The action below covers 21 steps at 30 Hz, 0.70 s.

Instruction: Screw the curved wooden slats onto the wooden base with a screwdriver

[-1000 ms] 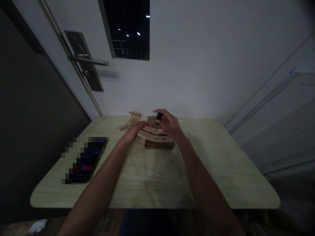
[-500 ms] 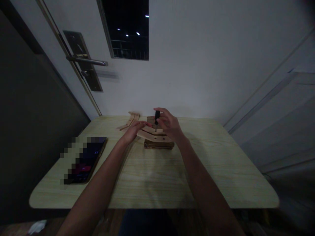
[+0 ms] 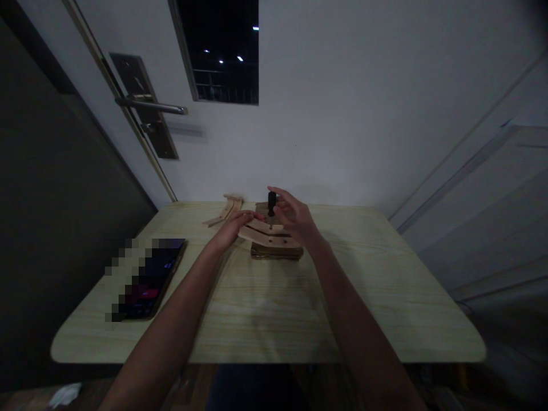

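Observation:
A stack of curved wooden pieces (image 3: 274, 242) with small holes lies at the far middle of the pale wooden table (image 3: 274, 308). My left hand (image 3: 234, 225) rests flat on the left end of the top piece, fingers stretched out. My right hand (image 3: 295, 220) pinches a small black-handled screwdriver (image 3: 272, 203), which stands upright with its tip on the top piece.
Two more curved wooden pieces (image 3: 225, 212) lie behind my left hand near the wall. A phone (image 3: 148, 279) lies on the table at the left. A door with a metal lever handle (image 3: 149, 105) stands at the back left, a white wall behind the table.
The screwdriver has gone from tilted to upright in my right hand, and the fingers have shifted round its handle. My left hand has stayed on the wood.

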Motion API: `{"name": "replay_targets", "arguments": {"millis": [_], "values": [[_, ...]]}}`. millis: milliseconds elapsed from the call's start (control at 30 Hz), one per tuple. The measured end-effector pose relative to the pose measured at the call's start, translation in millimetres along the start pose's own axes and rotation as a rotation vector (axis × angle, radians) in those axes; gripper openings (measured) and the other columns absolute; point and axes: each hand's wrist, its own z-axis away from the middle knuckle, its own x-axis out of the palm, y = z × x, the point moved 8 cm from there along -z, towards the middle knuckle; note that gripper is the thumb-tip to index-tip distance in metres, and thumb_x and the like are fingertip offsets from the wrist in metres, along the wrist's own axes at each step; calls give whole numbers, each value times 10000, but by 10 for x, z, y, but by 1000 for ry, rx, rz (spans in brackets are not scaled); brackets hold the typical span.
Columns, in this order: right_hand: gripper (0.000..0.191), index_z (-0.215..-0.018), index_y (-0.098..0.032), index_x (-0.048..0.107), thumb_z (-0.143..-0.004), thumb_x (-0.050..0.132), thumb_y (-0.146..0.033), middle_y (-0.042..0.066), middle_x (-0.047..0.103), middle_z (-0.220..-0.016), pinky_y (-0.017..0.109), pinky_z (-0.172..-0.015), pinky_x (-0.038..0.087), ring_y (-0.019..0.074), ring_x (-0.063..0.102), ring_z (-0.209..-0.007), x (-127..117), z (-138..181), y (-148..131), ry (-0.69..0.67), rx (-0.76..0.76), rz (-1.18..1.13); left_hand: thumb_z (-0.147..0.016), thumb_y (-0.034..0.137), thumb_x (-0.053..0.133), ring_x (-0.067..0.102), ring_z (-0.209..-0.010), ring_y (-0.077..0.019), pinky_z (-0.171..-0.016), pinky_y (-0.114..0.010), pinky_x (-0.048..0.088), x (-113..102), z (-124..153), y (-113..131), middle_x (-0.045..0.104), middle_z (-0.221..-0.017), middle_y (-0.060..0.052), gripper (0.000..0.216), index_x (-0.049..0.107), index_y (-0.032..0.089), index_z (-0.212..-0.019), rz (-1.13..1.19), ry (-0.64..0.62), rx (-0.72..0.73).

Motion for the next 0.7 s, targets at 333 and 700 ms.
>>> {"name": "replay_targets", "arguments": {"millis": [333,700], "values": [[365,-1267,-241,561,-909,540,-309,32,676,-916,324,-839,563,161,670,-868,7,6,50,-15,17,-39,-749,323,588,649,-742,-194,-722,-296,475,27,6,29,739,-826,-89,273,721,118,-872,26,-13,2],[347,-1198,-251,514,-869,590,-332,6,608,-862,293,-740,537,144,626,-790,9,4,102,15,53,-75,-760,367,590,664,-801,-216,-783,-328,481,0,-18,-1,744,-904,-87,287,709,138,-887,7,-16,27]]}}
